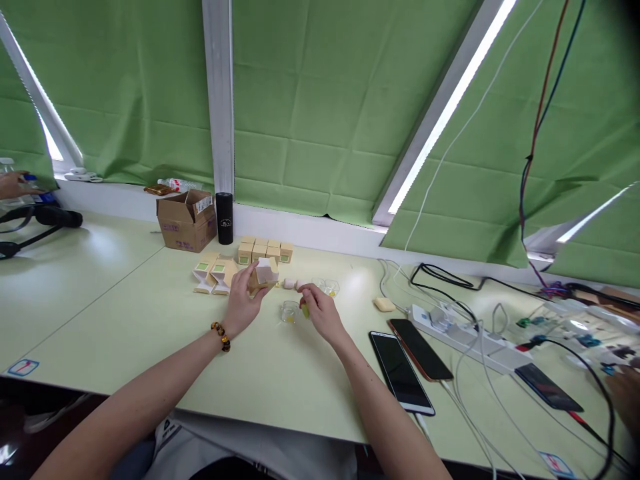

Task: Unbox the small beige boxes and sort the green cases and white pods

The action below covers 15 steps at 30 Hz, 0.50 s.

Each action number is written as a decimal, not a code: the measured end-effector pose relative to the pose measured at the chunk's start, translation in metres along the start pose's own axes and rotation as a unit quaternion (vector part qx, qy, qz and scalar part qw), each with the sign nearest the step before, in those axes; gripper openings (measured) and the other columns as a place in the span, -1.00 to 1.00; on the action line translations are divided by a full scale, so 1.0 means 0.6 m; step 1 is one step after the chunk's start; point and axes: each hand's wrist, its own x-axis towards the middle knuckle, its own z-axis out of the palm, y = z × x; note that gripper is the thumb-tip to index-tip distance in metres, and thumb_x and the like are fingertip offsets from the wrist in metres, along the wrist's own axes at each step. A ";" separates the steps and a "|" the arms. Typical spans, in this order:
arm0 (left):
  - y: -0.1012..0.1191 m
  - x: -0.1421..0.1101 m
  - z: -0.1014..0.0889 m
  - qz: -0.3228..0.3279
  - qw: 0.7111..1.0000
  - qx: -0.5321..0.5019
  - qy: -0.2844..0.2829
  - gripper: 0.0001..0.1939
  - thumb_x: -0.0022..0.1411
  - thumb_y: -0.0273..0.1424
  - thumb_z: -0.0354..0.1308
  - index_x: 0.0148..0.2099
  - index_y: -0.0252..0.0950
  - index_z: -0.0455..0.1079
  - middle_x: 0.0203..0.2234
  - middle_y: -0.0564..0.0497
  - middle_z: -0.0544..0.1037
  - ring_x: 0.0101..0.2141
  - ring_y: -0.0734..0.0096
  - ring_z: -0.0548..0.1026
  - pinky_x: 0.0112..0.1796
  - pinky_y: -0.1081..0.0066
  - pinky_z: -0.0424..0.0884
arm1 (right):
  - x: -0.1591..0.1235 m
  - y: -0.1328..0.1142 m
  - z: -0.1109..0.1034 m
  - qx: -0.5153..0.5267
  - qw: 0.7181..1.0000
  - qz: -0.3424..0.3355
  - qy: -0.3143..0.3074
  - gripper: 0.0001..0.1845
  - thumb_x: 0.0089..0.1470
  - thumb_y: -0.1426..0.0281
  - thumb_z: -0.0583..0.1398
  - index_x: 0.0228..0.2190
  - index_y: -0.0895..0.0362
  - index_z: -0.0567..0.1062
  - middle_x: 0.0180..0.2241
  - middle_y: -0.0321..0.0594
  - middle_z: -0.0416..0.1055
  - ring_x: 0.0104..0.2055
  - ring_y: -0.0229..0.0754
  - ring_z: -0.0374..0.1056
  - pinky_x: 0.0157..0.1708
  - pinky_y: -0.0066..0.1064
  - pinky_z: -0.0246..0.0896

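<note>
My left hand [243,300] is closed round a small beige carton [265,273] with its top flaps open, held just above the pale green table [150,313]. A beaded bracelet [221,335] is on that wrist. My right hand [320,310] pinches a small yellow-green item [305,310] right beside a small clear jar [289,311] standing on the table. More clear jars [327,287] and small pinkish pieces [289,283] lie just beyond my hands. A row of closed beige cartons [265,251] stands behind, with flattened cartons [213,273] to the left.
An open brown cardboard box [186,220] and a black cylinder [225,218] stand by the window ledge. Two phones [407,363] lie to my right beside a white power strip [465,333] with tangled cables. Other people's hands show at far left [13,185] and far right [625,393].
</note>
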 end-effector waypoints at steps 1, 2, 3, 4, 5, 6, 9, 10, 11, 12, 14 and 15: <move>-0.002 0.000 0.001 -0.015 1.000 -0.016 -0.002 -0.32 0.27 -0.37 0.29 0.39 -0.06 0.23 0.15 -0.14 0.42 0.14 0.10 0.39 0.02 0.11 0.48 | 0.003 0.002 0.004 0.082 0.996 0.022 0.008 -0.46 0.33 -0.10 0.00 -0.26 0.05 0.51 -0.40 -0.25 0.45 -0.45 -0.20 0.28 -0.47 -0.41 0.14; -0.003 -0.001 0.001 -0.029 0.999 -0.031 -0.003 -0.32 0.27 -0.37 0.30 0.39 -0.05 0.23 0.16 -0.15 0.41 0.14 0.10 0.39 -0.01 0.13 0.49 | 0.005 0.003 0.010 0.157 0.986 0.051 0.009 -0.39 0.27 -0.19 0.02 -0.31 0.06 0.50 -0.39 -0.24 0.43 -0.47 -0.22 0.24 -0.52 -0.42 0.12; -0.004 -0.001 0.002 -0.041 0.998 -0.045 -0.004 -0.31 0.26 -0.37 0.30 0.39 -0.05 0.23 0.16 -0.16 0.41 0.14 0.10 0.39 -0.03 0.14 0.50 | 0.007 0.004 0.014 0.222 0.972 0.079 0.006 -0.35 0.20 -0.26 0.06 -0.35 0.07 0.49 -0.38 -0.24 0.40 -0.49 -0.24 0.20 -0.56 -0.43 0.11; -0.005 -0.001 0.002 -0.052 0.997 -0.058 -0.004 -0.31 0.25 -0.36 0.31 0.39 -0.06 0.24 0.17 -0.17 0.40 0.14 0.10 0.39 -0.05 0.15 0.51 | 0.009 0.004 0.018 0.278 0.955 0.106 0.000 -0.33 0.14 -0.30 0.10 -0.37 0.07 0.49 -0.38 -0.24 0.38 -0.51 -0.26 0.17 -0.59 -0.43 0.10; -0.005 0.000 0.002 -0.062 0.996 -0.069 -0.004 -0.31 0.25 -0.35 0.31 0.38 -0.07 0.25 0.17 -0.19 0.40 0.13 0.10 0.40 -0.06 0.17 0.52 | 0.010 0.004 0.020 0.325 0.937 0.127 -0.008 -0.33 0.09 -0.31 0.14 -0.38 0.07 0.48 -0.38 -0.25 0.36 -0.52 -0.26 0.16 -0.61 -0.43 0.11; -0.004 0.000 0.003 -0.072 0.994 -0.080 -0.004 -0.31 0.25 -0.34 0.31 0.38 -0.08 0.25 0.16 -0.19 0.41 0.13 0.10 0.40 -0.07 0.18 0.52 | 0.010 0.002 0.020 0.364 0.921 0.139 -0.015 -0.34 0.07 -0.30 0.17 -0.37 0.07 0.47 -0.39 -0.25 0.34 -0.51 -0.26 0.16 -0.61 -0.42 0.12; 0.001 0.001 0.002 -0.100 0.987 -0.125 -0.010 -0.31 0.24 -0.30 0.32 0.38 -0.11 0.26 0.15 -0.20 0.43 0.13 0.11 0.42 -0.10 0.23 0.55 | 0.010 -0.003 0.010 0.420 0.897 0.133 -0.036 -0.49 0.07 -0.15 0.26 -0.32 0.05 0.44 -0.37 -0.25 0.34 -0.47 -0.22 0.21 -0.55 -0.38 0.17; 0.002 0.002 0.002 -0.107 0.983 -0.147 -0.014 -0.30 0.24 -0.28 0.32 0.39 -0.11 0.26 0.14 -0.20 0.44 0.13 0.11 0.43 -0.12 0.24 0.57 | 0.010 -0.004 0.006 0.421 0.898 0.122 -0.040 -0.55 0.08 -0.08 0.27 -0.29 0.04 0.43 -0.35 -0.25 0.35 -0.45 -0.21 0.23 -0.52 -0.37 0.20; 0.004 0.003 0.002 -0.115 0.978 -0.171 -0.019 -0.29 0.23 -0.26 0.33 0.39 -0.12 0.25 0.13 -0.19 0.45 0.12 0.11 0.44 -0.13 0.25 0.58 | 0.010 -0.004 0.002 0.417 0.901 0.111 -0.044 -0.61 0.07 0.00 0.28 -0.26 0.02 0.42 -0.33 -0.25 0.36 -0.43 -0.20 0.25 -0.48 -0.36 0.22; 0.005 0.004 0.002 -0.123 0.973 -0.193 -0.023 -0.28 0.23 -0.24 0.33 0.39 -0.13 0.25 0.11 -0.19 0.47 0.10 0.11 0.45 -0.14 0.26 0.59 | 0.010 -0.003 0.001 0.410 0.905 0.101 -0.049 -0.64 0.05 0.06 0.29 -0.23 0.01 0.40 -0.31 -0.26 0.37 -0.41 -0.20 0.27 -0.45 -0.35 0.24; 0.005 0.006 0.002 -0.140 0.962 -0.232 -0.028 -0.26 0.24 -0.20 0.34 0.40 -0.15 0.23 0.08 -0.17 0.50 0.08 0.13 0.48 -0.14 0.26 0.60 | 0.010 0.003 0.003 0.382 0.919 0.082 -0.052 -0.61 -0.02 0.16 0.31 -0.18 -0.02 0.36 -0.30 -0.29 0.36 -0.40 -0.20 0.28 -0.41 -0.35 0.26; 0.004 0.007 0.003 -0.149 0.956 -0.250 -0.029 -0.24 0.24 -0.19 0.34 0.41 -0.17 0.22 0.06 -0.18 0.52 0.07 0.14 0.49 -0.12 0.25 0.60 | 0.009 0.006 0.006 0.356 0.931 0.068 -0.047 -0.59 -0.04 0.19 0.31 -0.16 -0.02 0.35 -0.29 -0.30 0.36 -0.39 -0.20 0.29 -0.39 -0.35 0.27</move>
